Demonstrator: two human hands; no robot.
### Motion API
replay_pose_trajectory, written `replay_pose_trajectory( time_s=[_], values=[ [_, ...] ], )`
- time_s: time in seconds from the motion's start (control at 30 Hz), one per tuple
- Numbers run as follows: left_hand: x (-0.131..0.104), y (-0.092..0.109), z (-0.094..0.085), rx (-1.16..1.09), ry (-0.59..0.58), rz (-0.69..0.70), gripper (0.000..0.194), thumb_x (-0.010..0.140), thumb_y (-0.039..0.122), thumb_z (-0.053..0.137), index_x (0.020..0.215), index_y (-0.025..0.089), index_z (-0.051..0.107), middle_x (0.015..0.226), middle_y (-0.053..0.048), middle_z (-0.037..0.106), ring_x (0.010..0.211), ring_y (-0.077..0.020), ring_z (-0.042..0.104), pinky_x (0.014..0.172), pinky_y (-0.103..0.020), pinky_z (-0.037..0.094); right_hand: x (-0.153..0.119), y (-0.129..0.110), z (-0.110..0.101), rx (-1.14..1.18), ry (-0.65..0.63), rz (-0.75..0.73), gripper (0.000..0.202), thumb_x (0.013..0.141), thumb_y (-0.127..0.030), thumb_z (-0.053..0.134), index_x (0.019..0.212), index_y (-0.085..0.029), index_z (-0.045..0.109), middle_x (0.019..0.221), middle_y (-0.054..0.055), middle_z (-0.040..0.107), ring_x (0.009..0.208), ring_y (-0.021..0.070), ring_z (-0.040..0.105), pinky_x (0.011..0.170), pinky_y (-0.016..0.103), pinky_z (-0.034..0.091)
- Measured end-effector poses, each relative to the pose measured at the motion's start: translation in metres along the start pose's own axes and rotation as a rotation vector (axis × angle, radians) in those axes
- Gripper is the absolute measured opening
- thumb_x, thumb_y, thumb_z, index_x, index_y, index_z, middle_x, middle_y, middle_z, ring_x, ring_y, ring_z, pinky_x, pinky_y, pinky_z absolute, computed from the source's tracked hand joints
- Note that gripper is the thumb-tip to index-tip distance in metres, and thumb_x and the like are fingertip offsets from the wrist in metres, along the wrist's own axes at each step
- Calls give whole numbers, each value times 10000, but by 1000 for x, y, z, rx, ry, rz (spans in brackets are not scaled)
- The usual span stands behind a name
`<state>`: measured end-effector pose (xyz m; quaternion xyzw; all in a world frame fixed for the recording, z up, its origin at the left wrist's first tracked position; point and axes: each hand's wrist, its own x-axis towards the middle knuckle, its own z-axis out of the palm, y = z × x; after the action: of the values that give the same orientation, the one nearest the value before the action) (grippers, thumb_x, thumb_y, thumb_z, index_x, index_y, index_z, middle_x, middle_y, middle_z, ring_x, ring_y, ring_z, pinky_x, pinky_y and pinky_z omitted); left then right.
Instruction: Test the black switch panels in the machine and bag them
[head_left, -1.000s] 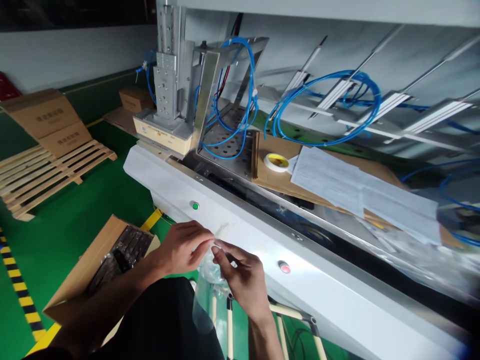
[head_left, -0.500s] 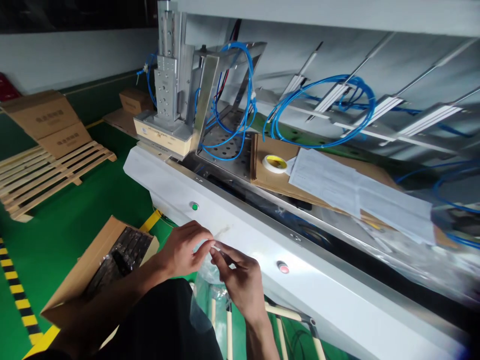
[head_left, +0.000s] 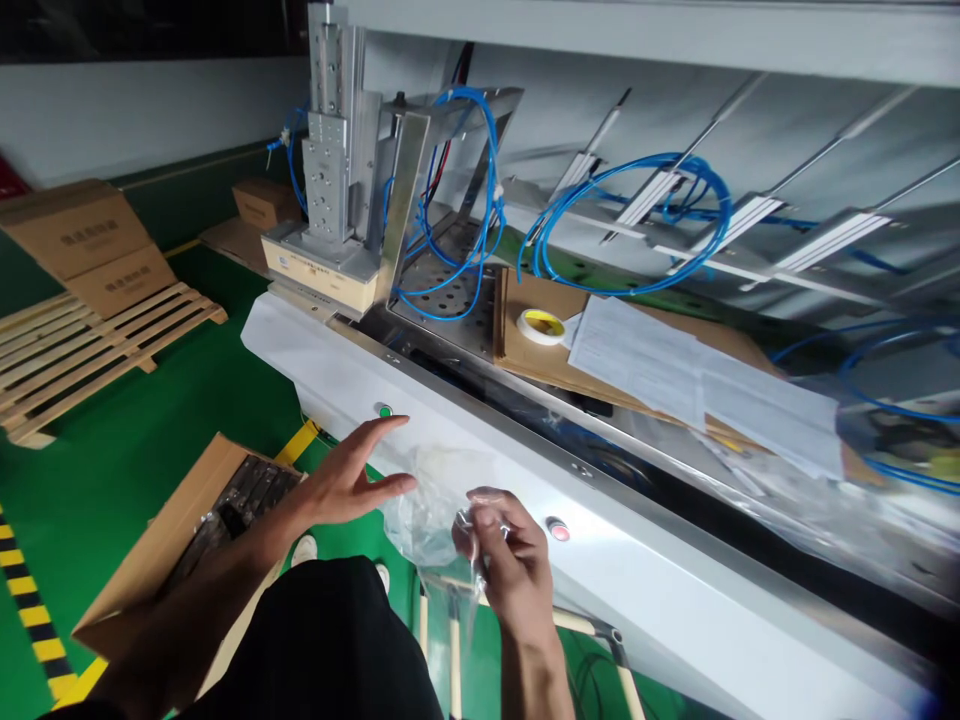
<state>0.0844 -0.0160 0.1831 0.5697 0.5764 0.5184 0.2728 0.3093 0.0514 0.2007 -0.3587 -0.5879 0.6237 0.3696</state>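
A clear plastic bag hangs in front of the white machine panel. My right hand is closed on the bag, its film bunched between thumb and fingers. To the left, my left hand is open, thumb and fingers spread apart, with its tips close to the bag's left side; whether they touch the film I cannot tell. Between the hands the bag looks loose and crumpled. A green button shows just above my left hand, and a red button lies right of my right hand.
A carton of dark plastic-wrapped parts stands on the floor at left, near a wooden pallet. On the machine are a tape roll, paper sheets, cardboard and blue hoses. A tube frame stands below.
My hands were pinched together at the bag; now they are apart. The left has let go and spread its fingers, while the right has moved slightly right, holding the film.
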Motion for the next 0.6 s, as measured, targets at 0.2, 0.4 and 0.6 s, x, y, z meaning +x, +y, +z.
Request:
replay_pose_trajectory(
  time_s=[0.2,0.4,0.6],
  values=[
    [19,-1,-16,-77,-158,-48,252,832,394,857,979,202,785,936,-61,765,969,-231,717,985,-363,536,4,-7,-13,101,80,-8,458,841,-674,787,964,-237,722,479,-102,364,418,97,334,474,264,340],
    [18,8,-25,-465,-7,-245,262,845,397,840,883,155,747,722,3,682,488,-63,502,474,-200,394,3,-14,-25,-137,221,49,574,831,-684,786,1111,-183,770,518,-55,489,456,100,353,461,255,261],
    [12,21,-28,-436,-20,-99,338,788,393,915,995,169,768,854,-29,694,628,-98,590,546,-202,497,6,-18,-22,-15,303,74,525,811,-640,814,1078,-189,781,477,-70,420,460,104,329,465,261,222]
  ],
)
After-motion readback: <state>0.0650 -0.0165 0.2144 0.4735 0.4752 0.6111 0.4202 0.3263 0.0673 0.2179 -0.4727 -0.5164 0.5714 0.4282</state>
